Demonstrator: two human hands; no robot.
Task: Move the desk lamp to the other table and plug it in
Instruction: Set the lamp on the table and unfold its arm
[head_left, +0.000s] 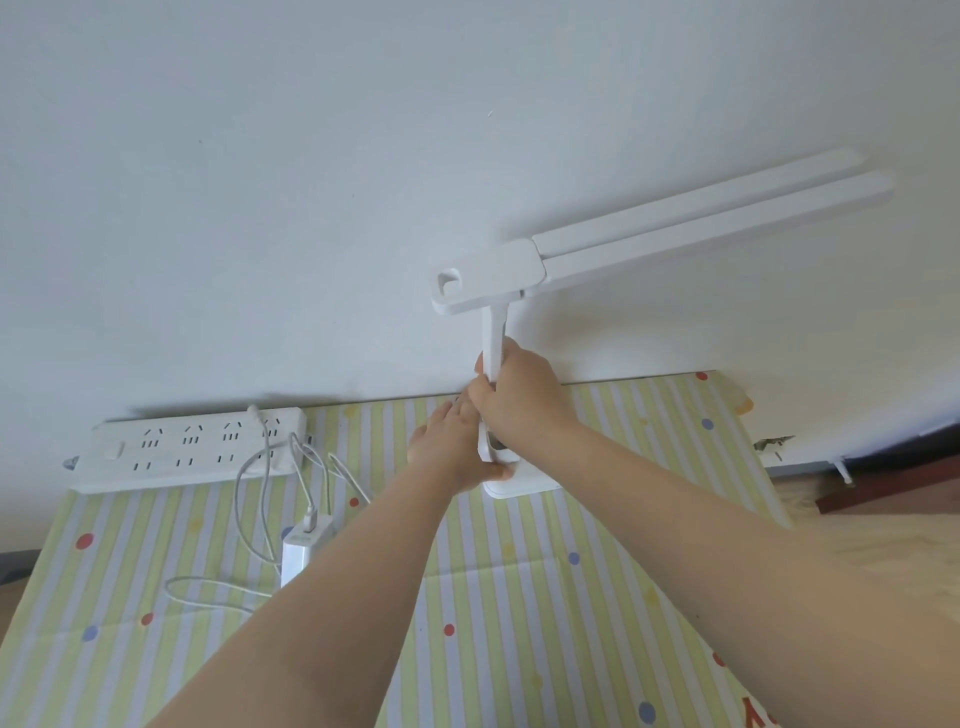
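A white desk lamp (571, 260) stands near the back edge of a table with a striped, dotted cloth (519, 597), its twin-bar head reaching to the upper right. My right hand (519, 395) is wrapped around the lamp's upright stem. My left hand (452, 452) holds the lamp's base at its left side, fingers partly behind the stem. A white power strip (192, 447) lies at the back left against the wall. A white cable (260, 493) runs from the strip to a white adapter (301, 556).
A pale wall (311, 182) rises right behind the table. Loose cable loops lie left of my left arm. Past the table's right edge are a floor area and a dark red object (883, 488).
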